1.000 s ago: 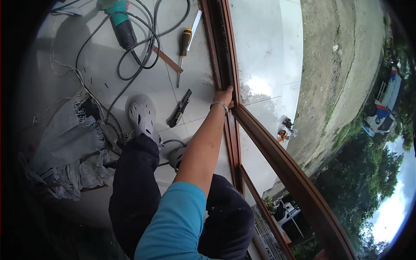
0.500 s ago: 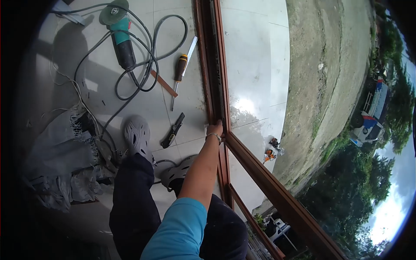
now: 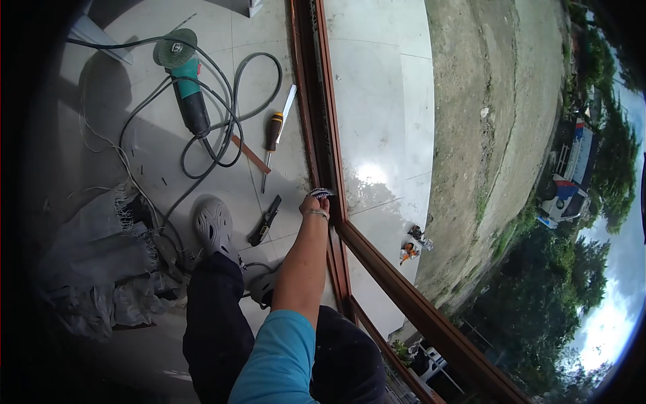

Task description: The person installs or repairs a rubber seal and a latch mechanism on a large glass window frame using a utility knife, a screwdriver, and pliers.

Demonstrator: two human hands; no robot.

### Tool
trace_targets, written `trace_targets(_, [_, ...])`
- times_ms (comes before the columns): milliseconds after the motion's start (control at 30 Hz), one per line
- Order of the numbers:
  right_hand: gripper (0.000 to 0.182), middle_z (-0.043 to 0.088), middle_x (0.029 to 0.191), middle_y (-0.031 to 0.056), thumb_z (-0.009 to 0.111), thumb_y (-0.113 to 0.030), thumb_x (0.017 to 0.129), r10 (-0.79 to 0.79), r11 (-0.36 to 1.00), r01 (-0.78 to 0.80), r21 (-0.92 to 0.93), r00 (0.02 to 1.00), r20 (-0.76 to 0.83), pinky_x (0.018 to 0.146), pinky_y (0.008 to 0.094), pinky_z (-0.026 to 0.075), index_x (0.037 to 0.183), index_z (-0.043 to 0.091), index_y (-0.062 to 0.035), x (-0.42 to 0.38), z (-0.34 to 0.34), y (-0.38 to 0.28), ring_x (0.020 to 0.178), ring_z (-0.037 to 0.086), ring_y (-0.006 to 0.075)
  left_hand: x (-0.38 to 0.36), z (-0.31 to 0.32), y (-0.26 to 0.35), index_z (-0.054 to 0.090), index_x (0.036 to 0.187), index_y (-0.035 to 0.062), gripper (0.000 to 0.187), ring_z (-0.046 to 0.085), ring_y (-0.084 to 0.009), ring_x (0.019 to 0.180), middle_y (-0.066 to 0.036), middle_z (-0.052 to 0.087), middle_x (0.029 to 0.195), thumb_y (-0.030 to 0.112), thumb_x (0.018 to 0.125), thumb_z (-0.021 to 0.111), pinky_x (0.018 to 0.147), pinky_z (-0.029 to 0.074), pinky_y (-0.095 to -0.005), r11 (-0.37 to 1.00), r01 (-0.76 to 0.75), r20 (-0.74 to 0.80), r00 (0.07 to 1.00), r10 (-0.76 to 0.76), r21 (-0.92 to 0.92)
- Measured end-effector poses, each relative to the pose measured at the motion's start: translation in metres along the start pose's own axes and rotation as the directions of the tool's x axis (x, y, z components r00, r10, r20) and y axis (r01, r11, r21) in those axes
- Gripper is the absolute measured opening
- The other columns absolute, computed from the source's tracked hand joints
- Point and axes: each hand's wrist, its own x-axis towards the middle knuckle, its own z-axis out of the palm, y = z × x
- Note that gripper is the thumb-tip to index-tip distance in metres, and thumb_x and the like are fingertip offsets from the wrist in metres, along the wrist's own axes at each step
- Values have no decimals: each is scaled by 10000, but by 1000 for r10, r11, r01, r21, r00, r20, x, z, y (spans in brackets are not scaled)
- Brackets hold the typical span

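Observation:
My left hand (image 3: pixel 311 204), with a bracelet at the wrist, is closed beside the brown door or window frame (image 3: pixel 328 128). Its fingers grip a small crumpled strip of printed film (image 3: pixel 323 193), dark with white marks. A dark band with similar white lettering runs along the frame's channel. Nearest on the floor is a black utility knife (image 3: pixel 265 221). Beyond it lie a screwdriver (image 3: pixel 274 132) with a brown and yellow handle, a pale blade-like strip (image 3: pixel 289 101) and a flat brown strip (image 3: pixel 252 155). My right hand is out of view.
A green angle grinder (image 3: pixel 187 91) lies among its looped black cable. Woven sacking (image 3: pixel 101 236) and thin wires are bunched at the left. My shoes (image 3: pixel 214 225) stand near the knife. Through the glass are pale tiles, dirt ground and a parked truck (image 3: pixel 568 192).
My left hand has drawn back slightly from the frame's channel, and the printed strip now shows in its fingers. The whole view has shifted a little left and down.

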Motion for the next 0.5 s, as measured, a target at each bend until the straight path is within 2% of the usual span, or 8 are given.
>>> trace_targets(67, [547, 515, 1230, 88, 670, -279, 835, 11, 1000, -11, 5, 1000, 17, 952, 389, 413, 1287, 481, -35, -4, -4, 1, 1115, 501, 213, 4, 10, 55, 564, 818, 60, 124, 530, -150, 507, -76, 583, 676, 71, 884, 459, 438, 441, -247, 971, 21, 225, 974, 35, -240])
trace_targets(133, [555, 513, 1236, 89, 669, -289, 838, 23, 1000, -24, 13, 999, 45, 953, 392, 413, 1293, 477, -36, -8, -6, 3, 1120, 500, 215, -67, 30, 128, 553, 765, 111, 239, 458, -124, 551, 7, 520, 663, 165, 922, 381, 479, 347, -279, 964, -97, 277, 946, 166, -247])
trace_targets(167, [558, 512, 1239, 89, 668, -295, 839, 24, 999, -26, 20, 998, 62, 953, 393, 413, 1295, 475, -36, -9, -9, 4, 1123, 499, 216, -111, 32, 166, 525, 774, 97, 233, 459, -141, 553, -4, 502, 658, 177, 912, 355, 474, 343, -283, 950, -124, 437, 865, 245, -287])
trace_targets(200, [562, 511, 1242, 90, 667, -300, 841, 32, 999, -34, 33, 996, 80, 954, 395, 413, 1298, 474, -37, -11, -11, 5, 1126, 498, 216, -128, 35, 212, 499, 777, 86, 220, 448, -160, 534, -15, 471, 638, 173, 895, 336, 465, 329, -291, 949, -132, 506, 821, 266, -285])
trace_targets(267, [570, 509, 1248, 91, 666, -310, 844, 41, 997, -48, 60, 992, 115, 955, 398, 413, 1304, 470, -38, -18, -15, 5, 1131, 497, 218, -234, 26, 286, 472, 781, 86, 187, 414, -171, 494, -39, 445, 622, 166, 880, 335, 452, 311, -303, 931, -254, 590, 721, 363, -262])
trace_targets(367, [581, 506, 1256, 92, 664, -326, 848, 32, 991, -56, 121, 981, 190, 956, 402, 413, 1312, 464, -39, -20, -18, 8, 1139, 495, 221, -360, -25, 386, 458, 684, 116, 243, 427, -173, 493, -36, 467, 614, 189, 889, 350, 442, 291, -286, 840, -450, 524, 658, 541, -302])
trace_targets(400, [585, 505, 1259, 93, 663, -332, 849, 30, 987, -61, 146, 978, 207, 957, 404, 413, 1315, 463, -40, -22, -18, 6, 1142, 494, 222, -403, -42, 403, 454, 671, 121, 246, 417, -171, 491, -30, 462, 608, 186, 888, 359, 443, 282, -289, 800, -511, 516, 615, 596, -314])
trace_targets(500, [597, 510, 1235, 92, 661, -345, 843, 15, 966, -87, 243, 958, 286, 889, 384, 440, 1316, 462, -40, -28, -18, -12, 1099, 507, 211, -492, -81, 415, 443, 649, 137, 245, 381, -154, 470, -3, 422, 560, 192, 884, 407, 443, 271, -292, 790, -551, 530, 601, 599, -268])
